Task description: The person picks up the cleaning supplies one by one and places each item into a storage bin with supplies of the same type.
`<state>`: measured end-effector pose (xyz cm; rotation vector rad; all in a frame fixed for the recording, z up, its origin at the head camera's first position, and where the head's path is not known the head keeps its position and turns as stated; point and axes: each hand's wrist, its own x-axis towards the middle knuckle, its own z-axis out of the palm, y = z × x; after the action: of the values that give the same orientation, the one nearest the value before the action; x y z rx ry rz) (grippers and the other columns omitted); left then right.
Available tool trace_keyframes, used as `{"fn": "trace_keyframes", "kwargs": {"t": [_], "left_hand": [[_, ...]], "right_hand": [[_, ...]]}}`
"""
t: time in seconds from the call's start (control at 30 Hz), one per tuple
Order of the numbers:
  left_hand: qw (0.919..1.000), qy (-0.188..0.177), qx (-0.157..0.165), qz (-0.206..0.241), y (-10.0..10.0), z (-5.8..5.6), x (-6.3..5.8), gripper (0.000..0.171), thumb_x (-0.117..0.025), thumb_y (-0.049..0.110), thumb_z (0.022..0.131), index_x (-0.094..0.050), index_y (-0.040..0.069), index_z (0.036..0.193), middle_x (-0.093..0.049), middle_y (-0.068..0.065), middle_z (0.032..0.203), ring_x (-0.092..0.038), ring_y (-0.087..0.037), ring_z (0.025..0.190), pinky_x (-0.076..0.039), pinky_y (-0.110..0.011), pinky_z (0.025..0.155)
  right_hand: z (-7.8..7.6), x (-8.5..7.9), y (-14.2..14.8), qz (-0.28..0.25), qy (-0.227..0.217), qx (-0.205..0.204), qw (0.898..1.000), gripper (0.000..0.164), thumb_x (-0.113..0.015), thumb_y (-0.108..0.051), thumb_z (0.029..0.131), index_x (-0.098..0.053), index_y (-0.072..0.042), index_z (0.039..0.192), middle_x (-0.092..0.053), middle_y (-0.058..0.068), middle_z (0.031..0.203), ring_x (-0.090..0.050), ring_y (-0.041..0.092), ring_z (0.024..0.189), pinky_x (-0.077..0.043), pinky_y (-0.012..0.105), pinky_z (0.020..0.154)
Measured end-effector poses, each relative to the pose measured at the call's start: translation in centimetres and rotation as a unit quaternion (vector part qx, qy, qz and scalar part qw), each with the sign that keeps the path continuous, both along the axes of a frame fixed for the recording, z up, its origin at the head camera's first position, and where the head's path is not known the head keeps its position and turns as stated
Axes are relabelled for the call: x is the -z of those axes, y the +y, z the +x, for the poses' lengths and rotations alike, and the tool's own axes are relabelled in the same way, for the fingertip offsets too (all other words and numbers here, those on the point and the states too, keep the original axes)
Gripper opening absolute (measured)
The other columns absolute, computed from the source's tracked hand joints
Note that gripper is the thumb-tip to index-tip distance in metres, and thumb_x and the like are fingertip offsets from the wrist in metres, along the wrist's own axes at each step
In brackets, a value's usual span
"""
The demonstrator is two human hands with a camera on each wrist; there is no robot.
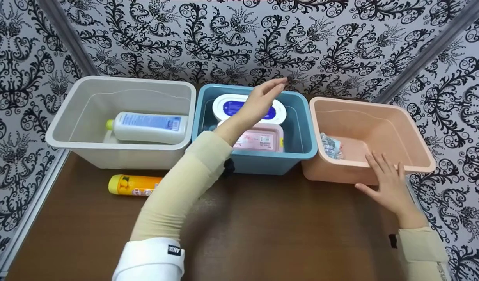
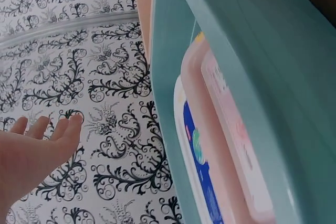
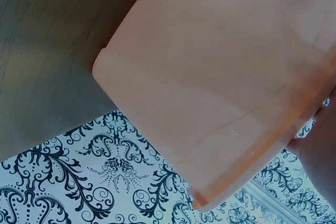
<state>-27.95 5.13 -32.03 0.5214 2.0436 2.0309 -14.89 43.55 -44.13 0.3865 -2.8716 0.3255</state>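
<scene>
My left hand (image 1: 257, 103) is raised above the blue bin (image 1: 259, 166), its fingers extended and holding nothing. In the left wrist view, the same hand (image 2: 39, 153) appears beside the bin's opening. Inside that bin lie a white oval pack with a blue label (image 1: 271, 113) and, in front of it, a pink box (image 1: 263, 138); my forearm hides part of both. At the right, my right hand (image 1: 389, 191) rests its spread fingers at the front rim of the peach bin (image 1: 395, 121), thumb outside. A small crumpled blue-and-white packet (image 1: 330, 146) lies in that bin.
A grey-white bin (image 1: 126, 156) at the left holds a white bottle (image 1: 149, 127) with a yellow-green cap. In front of it an orange bottle (image 1: 132, 185) lies on the brown table (image 1: 282, 226), partly behind my left sleeve. Patterned walls (image 1: 239, 39) stand behind and at both sides.
</scene>
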Motion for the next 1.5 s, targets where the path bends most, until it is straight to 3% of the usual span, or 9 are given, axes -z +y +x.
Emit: {"fn": "trace_keyframes", "kwargs": {"t": [0.13, 0.27, 0.53, 0.63, 0.93, 1.13, 1.3, 1.5], "left_hand": [[0.9993, 0.022, 0.024, -0.018, -1.4, 0.6, -0.1, 0.044, -0.040, 0.029, 0.100, -0.042, 0.010, 0.140, -0.045, -0.003, 0.144, -0.041, -0.013, 0.132, -0.031, -0.023, 0.109], [0.9961, 0.041, 0.041, -0.066, -2.9, 1.3, 0.1, 0.047, -0.039, 0.033, 0.100, -0.038, 0.014, 0.143, -0.040, -0.002, 0.148, -0.039, -0.014, 0.134, -0.032, -0.028, 0.111], [0.9811, 0.082, 0.041, -0.170, -6.2, 2.7, 0.8, 0.050, -0.039, 0.040, 0.099, -0.034, 0.023, 0.145, -0.032, 0.003, 0.152, -0.027, -0.015, 0.141, -0.022, -0.036, 0.116], [0.9682, 0.125, 0.031, -0.214, -7.5, 3.2, 1.2, 0.050, -0.041, 0.039, 0.099, -0.035, 0.021, 0.145, -0.031, 0.001, 0.153, -0.025, -0.016, 0.142, -0.019, -0.036, 0.117], [0.9117, 0.268, 0.004, -0.312, -11.1, 5.0, 2.8, 0.050, -0.047, 0.030, 0.097, -0.040, 0.011, 0.142, -0.032, -0.011, 0.151, -0.023, -0.032, 0.142, -0.013, -0.049, 0.116], [0.8917, 0.301, 0.011, -0.338, -12.9, 6.3, 4.4, 0.050, -0.051, 0.030, 0.095, -0.042, 0.013, 0.141, -0.034, -0.008, 0.151, -0.025, -0.035, 0.140, -0.015, -0.053, 0.115], [0.8852, 0.330, 0.025, -0.327, -14.1, 7.1, 5.7, 0.052, -0.060, 0.032, 0.090, -0.048, 0.012, 0.137, -0.045, -0.009, 0.144, -0.033, -0.032, 0.137, -0.023, -0.051, 0.113], [0.8944, 0.333, 0.027, -0.298, -15.7, 8.1, 7.0, 0.050, -0.065, 0.033, 0.087, -0.055, 0.011, 0.131, -0.053, -0.005, 0.138, -0.038, -0.029, 0.134, -0.031, -0.051, 0.110]], "right_hand": [[0.0, 0.1, 0.0, 0.000, 0.000, -0.001, 1.000, 0.087, -0.067, -0.046, 0.078, -0.023, -0.021, 0.150, -0.024, 0.017, 0.153, -0.014, 0.036, 0.144, 0.007, 0.061, 0.112], [0.1, 0.2, 0.1, 0.002, -0.005, 0.000, 1.000, 0.088, -0.067, -0.044, 0.079, -0.021, -0.021, 0.150, -0.022, 0.016, 0.155, -0.012, 0.036, 0.144, 0.008, 0.060, 0.112], [0.3, 0.2, 0.3, 0.003, -0.012, 0.003, 1.000, 0.088, -0.066, -0.043, 0.081, -0.017, -0.021, 0.151, -0.020, 0.016, 0.155, -0.010, 0.036, 0.145, 0.010, 0.060, 0.112], [0.3, 0.2, 0.3, 0.003, -0.014, 0.003, 1.000, 0.088, -0.066, -0.042, 0.081, -0.016, -0.022, 0.151, -0.020, 0.016, 0.155, -0.010, 0.036, 0.144, 0.010, 0.060, 0.111], [0.2, 0.0, 0.1, 0.006, -0.013, 0.005, 1.000, 0.088, -0.067, -0.043, 0.080, -0.018, -0.020, 0.151, -0.023, 0.017, 0.154, -0.012, 0.036, 0.144, 0.009, 0.061, 0.111], [0.1, 0.0, 0.1, 0.007, -0.010, 0.002, 1.000, 0.089, -0.067, -0.043, 0.080, -0.018, -0.020, 0.151, -0.024, 0.018, 0.153, -0.011, 0.035, 0.144, 0.009, 0.061, 0.111], [0.1, -0.1, 0.0, 0.011, -0.012, 0.005, 1.000, 0.089, -0.067, -0.042, 0.080, -0.018, -0.020, 0.151, -0.024, 0.018, 0.153, -0.012, 0.035, 0.144, 0.009, 0.060, 0.112], [0.1, -0.2, -0.1, 0.013, -0.018, 0.006, 1.000, 0.089, -0.067, -0.043, 0.081, -0.017, -0.021, 0.151, -0.022, 0.017, 0.154, -0.011, 0.036, 0.144, 0.009, 0.060, 0.111]]}}
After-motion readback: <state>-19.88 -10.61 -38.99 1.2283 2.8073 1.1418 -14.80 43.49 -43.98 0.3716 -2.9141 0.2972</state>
